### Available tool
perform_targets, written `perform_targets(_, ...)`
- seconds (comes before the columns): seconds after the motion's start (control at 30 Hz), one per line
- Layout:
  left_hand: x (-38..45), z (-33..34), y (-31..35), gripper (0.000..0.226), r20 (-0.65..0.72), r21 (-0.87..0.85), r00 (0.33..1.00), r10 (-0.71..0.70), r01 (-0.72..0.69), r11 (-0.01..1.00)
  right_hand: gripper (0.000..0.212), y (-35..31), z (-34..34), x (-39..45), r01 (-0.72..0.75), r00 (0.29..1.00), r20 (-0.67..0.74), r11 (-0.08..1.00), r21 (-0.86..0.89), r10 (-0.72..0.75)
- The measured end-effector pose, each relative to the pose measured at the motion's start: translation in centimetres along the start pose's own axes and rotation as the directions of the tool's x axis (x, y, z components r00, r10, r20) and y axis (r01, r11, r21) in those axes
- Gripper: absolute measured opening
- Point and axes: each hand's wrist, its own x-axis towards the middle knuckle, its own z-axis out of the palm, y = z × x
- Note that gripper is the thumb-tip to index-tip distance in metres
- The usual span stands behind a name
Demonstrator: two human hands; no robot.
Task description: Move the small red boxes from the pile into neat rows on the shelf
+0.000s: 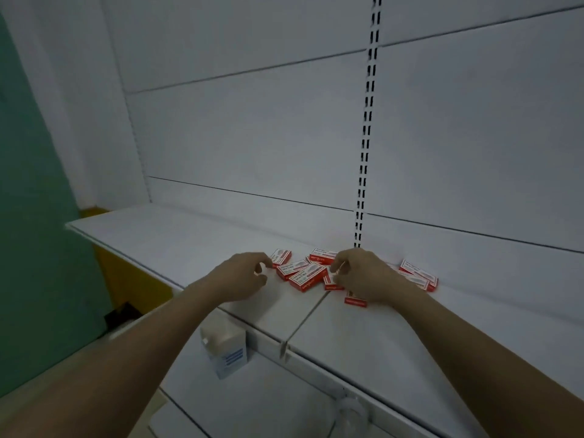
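Note:
Several small red boxes [305, 277] lie in a loose pile on the white shelf [177, 238], near the back panel by the slotted upright. My left hand [245, 276] hovers just left of the pile, its fingers loosely curled and holding nothing. My right hand [360, 273] lies over the middle of the pile, its fingertips touching a red box [330, 281]; whether they pinch it is unclear. More red boxes [420, 275] show to the right of that hand, and one [355, 301] peeks out under the wrist.
A slotted upright [366, 128] runs up the white back panel. A seam [308, 314] divides the shelf into two boards. On a lower shelf stands a white carton with blue print [226, 349]. A green wall [28, 191] is on the left.

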Motion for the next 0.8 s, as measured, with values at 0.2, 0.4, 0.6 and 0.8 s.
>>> perform_targets(0.2,8.2,2.0,-4.4,0.039,-0.089,-0.234,0.984,0.153,-0.17,0.957,0.018,-2.1,1.4,4.5,-0.148,0.985,-0.08,0.987,0.059,0.153)
perform_targets(0.4,12.7,3.2,-7.0,0.036,-0.129,-0.533,0.963,0.238,-0.27,0.802,0.039,-2.6,3.0,6.5,-0.312,0.949,-0.054,0.95,0.009,0.312)
perform_targets(0.6,12.4,3.2,-7.0,0.031,-0.092,-0.563,0.936,0.341,-0.331,0.757,0.034,-2.9,3.5,5.3,-0.204,0.975,-0.078,0.978,0.039,0.207)
perform_targets(0.8,11.6,2.5,-6.6,0.043,-0.029,-0.518,0.888,0.458,-0.405,0.753,0.035,-2.5,2.2,3.5,-0.028,0.976,0.211,0.988,-0.152,0.06)
